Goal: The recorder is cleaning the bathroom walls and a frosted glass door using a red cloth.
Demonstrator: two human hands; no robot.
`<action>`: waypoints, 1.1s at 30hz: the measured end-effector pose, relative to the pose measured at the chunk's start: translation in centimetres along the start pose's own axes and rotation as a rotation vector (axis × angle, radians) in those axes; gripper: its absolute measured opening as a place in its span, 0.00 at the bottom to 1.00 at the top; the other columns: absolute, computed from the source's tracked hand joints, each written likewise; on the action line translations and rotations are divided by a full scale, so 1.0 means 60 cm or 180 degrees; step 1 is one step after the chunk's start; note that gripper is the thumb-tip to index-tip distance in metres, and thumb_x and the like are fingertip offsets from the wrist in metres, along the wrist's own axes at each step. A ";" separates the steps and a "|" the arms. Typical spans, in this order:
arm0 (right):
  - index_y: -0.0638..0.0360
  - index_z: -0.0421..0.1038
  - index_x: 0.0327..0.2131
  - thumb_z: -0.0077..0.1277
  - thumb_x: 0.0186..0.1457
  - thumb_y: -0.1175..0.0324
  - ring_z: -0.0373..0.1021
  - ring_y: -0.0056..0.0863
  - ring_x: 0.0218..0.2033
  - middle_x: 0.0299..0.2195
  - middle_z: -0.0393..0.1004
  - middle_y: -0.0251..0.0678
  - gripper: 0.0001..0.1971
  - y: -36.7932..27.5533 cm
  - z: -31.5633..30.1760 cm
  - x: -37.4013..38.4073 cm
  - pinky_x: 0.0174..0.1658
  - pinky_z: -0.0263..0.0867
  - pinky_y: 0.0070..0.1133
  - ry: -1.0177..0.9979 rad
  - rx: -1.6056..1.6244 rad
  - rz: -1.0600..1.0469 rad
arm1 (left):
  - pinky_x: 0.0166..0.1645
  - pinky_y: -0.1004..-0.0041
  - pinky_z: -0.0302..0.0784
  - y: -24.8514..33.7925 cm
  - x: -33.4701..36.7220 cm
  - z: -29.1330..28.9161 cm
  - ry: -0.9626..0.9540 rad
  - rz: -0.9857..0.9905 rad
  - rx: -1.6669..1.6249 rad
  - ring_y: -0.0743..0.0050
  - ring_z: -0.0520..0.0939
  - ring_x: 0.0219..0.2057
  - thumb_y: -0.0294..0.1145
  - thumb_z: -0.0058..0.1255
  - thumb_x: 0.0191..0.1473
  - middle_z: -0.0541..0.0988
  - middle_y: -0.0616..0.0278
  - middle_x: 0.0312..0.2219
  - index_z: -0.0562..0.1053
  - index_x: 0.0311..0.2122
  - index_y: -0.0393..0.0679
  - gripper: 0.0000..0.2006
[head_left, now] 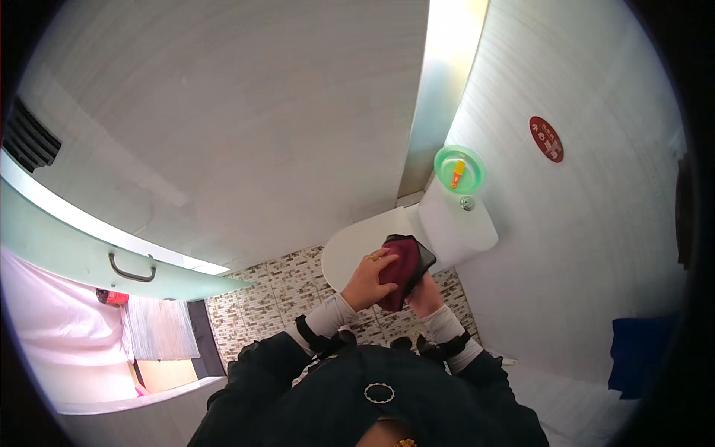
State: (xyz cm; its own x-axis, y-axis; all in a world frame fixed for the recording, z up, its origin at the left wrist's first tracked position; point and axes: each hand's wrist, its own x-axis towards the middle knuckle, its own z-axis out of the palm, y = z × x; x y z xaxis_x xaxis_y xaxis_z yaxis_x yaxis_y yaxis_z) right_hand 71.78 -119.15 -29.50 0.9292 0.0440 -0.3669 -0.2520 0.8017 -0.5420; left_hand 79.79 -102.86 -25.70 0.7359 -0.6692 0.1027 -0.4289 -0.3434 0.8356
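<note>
A cloth [399,272] lies between the fingers [381,258] of the left hand [366,283] and the right hand [424,294]. Just beyond the fingers sits a toilet [357,249], its tank [462,223] further back-right, a round dish [459,169] above it. Floor tiles [275,290] spread left of the fingers.

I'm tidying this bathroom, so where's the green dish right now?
In the head view, the green dish sits on top of the white toilet tank, right of centre, above the dark red cloth held in both hands, with a small orange-and-yellow item inside it.
</note>
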 end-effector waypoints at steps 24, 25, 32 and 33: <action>0.59 0.64 0.50 0.42 0.62 0.60 0.70 0.26 0.43 0.44 0.72 0.34 0.17 0.075 0.322 0.250 0.45 0.68 0.23 -0.0779 0.0363 -0.0200 | 0.54 0.63 0.68 -0.058 0.021 -0.369 0.0633 0.1245 0.0527 0.50 0.69 0.52 0.15 0.52 0.41 0.70 0.51 0.50 0.72 0.48 0.43 0.25; 0.59 0.64 0.50 0.43 0.62 0.61 0.70 0.26 0.43 0.44 0.72 0.35 0.17 0.052 0.351 0.255 0.46 0.68 0.22 -0.0921 0.0467 -0.0309 | 0.54 0.63 0.68 -0.040 0.037 -0.389 0.0611 0.1254 0.0555 0.50 0.69 0.52 0.15 0.52 0.41 0.70 0.51 0.50 0.72 0.48 0.43 0.25; 0.61 0.64 0.49 0.51 0.57 0.67 0.70 0.24 0.42 0.43 0.71 0.34 0.17 -0.128 0.462 0.292 0.45 0.68 0.21 -0.0560 0.0294 -0.2280 | 0.64 0.53 0.50 0.042 0.189 -0.556 0.1439 0.2037 0.2196 0.49 0.54 0.63 0.36 0.56 0.50 0.55 0.51 0.62 0.63 0.58 0.49 0.29; 0.61 0.64 0.47 0.53 0.56 0.66 0.69 0.24 0.42 0.43 0.71 0.35 0.18 -0.161 0.450 0.306 0.44 0.67 0.21 -0.0226 0.0019 -0.2915 | 0.64 0.50 0.45 0.045 0.213 -0.578 0.1700 0.1886 0.2773 0.49 0.50 0.64 0.38 0.54 0.52 0.52 0.52 0.63 0.61 0.60 0.50 0.30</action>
State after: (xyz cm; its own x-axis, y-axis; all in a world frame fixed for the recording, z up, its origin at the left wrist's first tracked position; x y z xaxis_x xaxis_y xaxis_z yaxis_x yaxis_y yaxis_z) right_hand 98.54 -110.00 -10.60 0.7797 -0.5734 0.2515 0.5921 0.5445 -0.5941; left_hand 106.24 -89.49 -3.41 0.3391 -0.5858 0.7361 -0.8376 -0.5442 -0.0472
